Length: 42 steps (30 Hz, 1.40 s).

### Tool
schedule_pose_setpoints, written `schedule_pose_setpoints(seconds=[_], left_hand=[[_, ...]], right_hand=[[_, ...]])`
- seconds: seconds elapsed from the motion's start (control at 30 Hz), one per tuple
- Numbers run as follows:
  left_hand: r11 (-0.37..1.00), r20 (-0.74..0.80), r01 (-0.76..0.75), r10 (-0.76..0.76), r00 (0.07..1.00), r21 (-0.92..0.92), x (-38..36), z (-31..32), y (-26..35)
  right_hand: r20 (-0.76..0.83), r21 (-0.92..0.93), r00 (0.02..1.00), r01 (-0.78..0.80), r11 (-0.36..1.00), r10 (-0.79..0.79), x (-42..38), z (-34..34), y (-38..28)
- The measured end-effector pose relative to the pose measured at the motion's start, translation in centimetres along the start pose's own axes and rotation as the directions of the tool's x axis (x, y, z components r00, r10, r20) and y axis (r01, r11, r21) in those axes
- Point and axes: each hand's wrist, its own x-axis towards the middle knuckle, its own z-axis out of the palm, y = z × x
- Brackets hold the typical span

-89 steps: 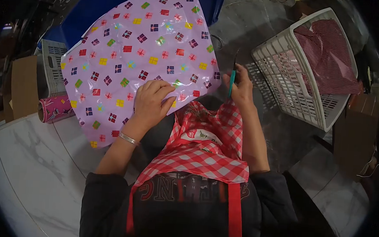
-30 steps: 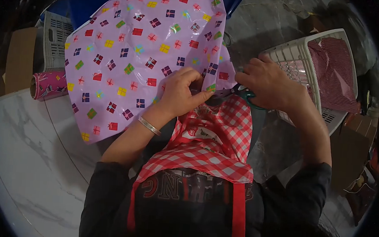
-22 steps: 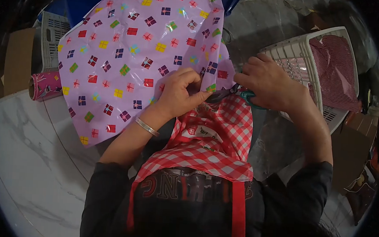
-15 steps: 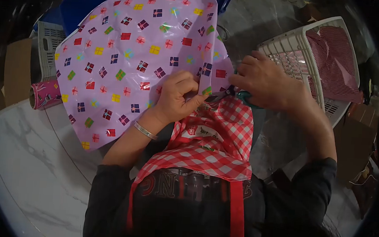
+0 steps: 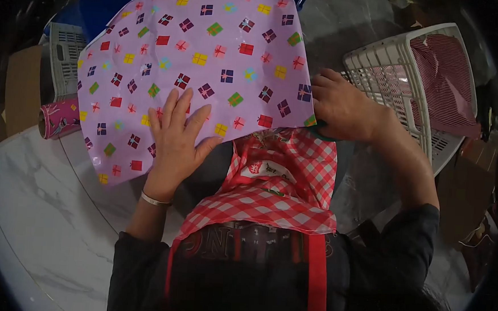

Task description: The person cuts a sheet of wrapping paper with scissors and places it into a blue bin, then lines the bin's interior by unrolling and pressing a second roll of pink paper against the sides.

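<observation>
A lilac sheet of wrapping paper [image 5: 169, 54] printed with colourful gift boxes spreads out in front of me, over my lap. My left hand [image 5: 177, 129], with a bangle at the wrist, lies flat on its lower part with the fingers spread. At the sheet's right corner my right hand [image 5: 346, 107] is closed round scissors, of which only a bit of the teal handle [image 5: 325, 136] shows. The paper and my fingers hide the blades. Below the sheet's edge hangs the red-and-white checked apron [image 5: 268, 211] that I wear.
To the right, a white plastic basket [image 5: 410, 91] holds red striped material [image 5: 445, 76]. On the left are a pink patterned roll [image 5: 60, 120], a grey crate [image 5: 67, 53] and cardboard [image 5: 24, 85]. A blue container [image 5: 107, 4] stands behind the sheet; marble-look flooring [image 5: 41, 200] lies below left.
My left hand has let go of the folded right edge and moved left, flattening onto the sheet. The folded edge has opened out to the right, covering the scissor blades.
</observation>
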Motion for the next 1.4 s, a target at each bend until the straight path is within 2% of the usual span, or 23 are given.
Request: schedule_pose_setpoints(seconds=[0.13,0.27,0.37,0.43,0.53,0.83,1.07,1.17,1.23,1.4], left_hand=[[1.0,-0.019,-0.019,0.019,1.0,-0.021,-0.4,0.3,-0.7],[0.999,-0.031,-0.022,0.02,0.999,-0.047,-0.6,0.2,-1.1],[0.999,-0.039,-0.021,0.019,0.999,-0.046,-0.6,0.1,-1.0],[0.999,-0.041,-0.014,0.013,0.999,-0.042,-0.5,0.1,-1.1],[0.998,-0.051,-0.014,0.011,0.999,-0.062,-0.5,0.0,-1.1],[0.998,-0.046,-0.007,0.004,0.999,-0.057,-0.6,-0.4,-1.2],[0.998,-0.047,-0.019,0.016,0.999,-0.054,-0.7,-0.8,-1.3],[0.998,-0.042,-0.02,0.017,0.999,-0.062,-0.8,-1.1,-1.2],[0.998,-0.037,-0.017,0.015,0.999,-0.06,-0.8,-1.3,-1.2],[0.998,0.015,-0.011,0.012,1.0,-0.054,-0.9,-1.6,-1.1]], right_hand=[[-0.036,0.045,0.998,0.048,0.998,-0.047,0.7,0.1,-0.1],[0.027,-0.007,0.999,0.037,0.999,-0.037,1.4,0.7,-0.4],[0.002,-0.017,0.999,0.049,0.999,-0.049,1.5,0.8,-0.4],[-0.093,0.075,0.992,0.093,0.993,-0.086,1.3,0.4,-0.1],[-0.028,0.088,0.998,0.054,0.995,-0.052,1.1,0.0,-0.3],[0.01,0.052,0.998,0.067,0.996,-0.067,1.7,-0.5,-0.7],[0.043,0.096,0.997,0.054,0.994,-0.059,1.7,-0.8,-1.2],[0.013,0.007,0.996,0.087,0.996,-0.087,1.8,-0.8,-1.4],[-0.083,-0.049,0.991,0.098,0.994,-0.102,2.1,-0.8,-1.6],[-0.116,-0.042,0.985,0.12,0.992,-0.124,3.1,-0.4,-1.6]])
